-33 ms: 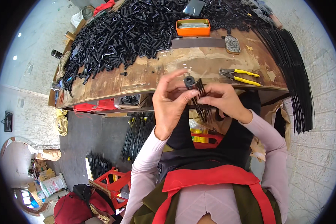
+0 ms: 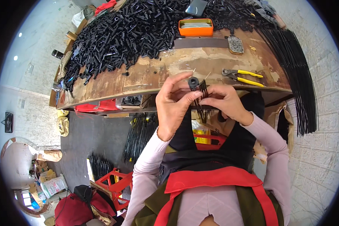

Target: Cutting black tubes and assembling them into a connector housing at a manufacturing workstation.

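Just off the front edge of the workbench [image 2: 139, 75], both my hands work close together. My left hand [image 2: 170, 109] is closed round a short black tube [image 2: 193, 83], whose round hollow end faces up. Beside it, my right hand [image 2: 228, 101] pinches a bunch of thin black rods [image 2: 204, 113] that hangs below my fingers. Two thin pale tips stick up, one near the left forefinger and one by the rods. Whether the rods touch the tube, I cannot tell.
A large heap of black tubes [image 2: 116, 41] covers the bench's back left. An orange tin [image 2: 196, 32] holds thin pale sticks. Yellow-handled pliers [image 2: 249, 72] lie near the right hand. Long black rods [image 2: 299, 86] hang over the right edge; more rods [image 2: 139, 132] stand below left.
The tube has shifted very slightly to the right in my left hand. A second thin pale tip now shows above the rods. My arms have hardly moved.
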The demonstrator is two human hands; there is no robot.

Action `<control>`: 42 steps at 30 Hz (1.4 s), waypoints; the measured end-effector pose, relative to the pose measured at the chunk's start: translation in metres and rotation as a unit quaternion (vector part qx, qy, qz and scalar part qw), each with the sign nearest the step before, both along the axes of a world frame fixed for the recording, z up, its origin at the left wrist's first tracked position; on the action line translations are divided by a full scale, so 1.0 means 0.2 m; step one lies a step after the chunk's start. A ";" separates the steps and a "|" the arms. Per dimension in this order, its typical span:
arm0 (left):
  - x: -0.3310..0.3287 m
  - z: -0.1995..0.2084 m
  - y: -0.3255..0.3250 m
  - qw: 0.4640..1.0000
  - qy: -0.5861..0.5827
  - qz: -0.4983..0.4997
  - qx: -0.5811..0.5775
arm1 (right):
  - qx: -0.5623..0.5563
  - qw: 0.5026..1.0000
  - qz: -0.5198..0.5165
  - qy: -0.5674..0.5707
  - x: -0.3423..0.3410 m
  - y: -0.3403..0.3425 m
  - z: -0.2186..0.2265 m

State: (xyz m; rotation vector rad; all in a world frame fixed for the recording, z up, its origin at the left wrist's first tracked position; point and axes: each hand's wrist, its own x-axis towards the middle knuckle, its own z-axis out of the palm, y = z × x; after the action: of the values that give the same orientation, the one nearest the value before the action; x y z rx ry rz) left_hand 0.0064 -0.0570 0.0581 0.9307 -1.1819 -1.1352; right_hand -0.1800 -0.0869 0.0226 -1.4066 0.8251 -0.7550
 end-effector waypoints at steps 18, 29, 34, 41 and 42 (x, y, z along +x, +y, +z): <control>0.17 -0.06 -0.26 0.998 0.038 -0.053 0.027 | -0.200 0.969 -0.142 -0.006 0.25 0.00 -0.07; 0.13 0.01 -0.12 0.997 -0.062 -0.043 -0.002 | -0.075 0.987 -0.128 -0.055 0.28 -0.02 -0.11; 0.07 0.00 -0.05 0.992 -0.115 0.034 -0.050 | -0.083 0.983 -0.134 -0.090 0.28 0.03 -0.10; 0.09 0.04 0.00 0.997 -0.021 -0.067 -0.038 | -0.109 0.976 -0.171 -0.074 0.23 0.15 -0.21; 0.10 0.04 0.00 0.995 -0.012 -0.080 -0.050 | -0.036 0.978 -0.162 -0.128 0.23 0.16 -0.24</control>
State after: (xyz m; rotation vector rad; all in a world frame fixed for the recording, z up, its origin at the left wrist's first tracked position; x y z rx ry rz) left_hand 0.0256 -0.0573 0.0653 0.7865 -1.3406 -1.1832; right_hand -0.1343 -0.0547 -0.0248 -1.2172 0.8378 -1.2001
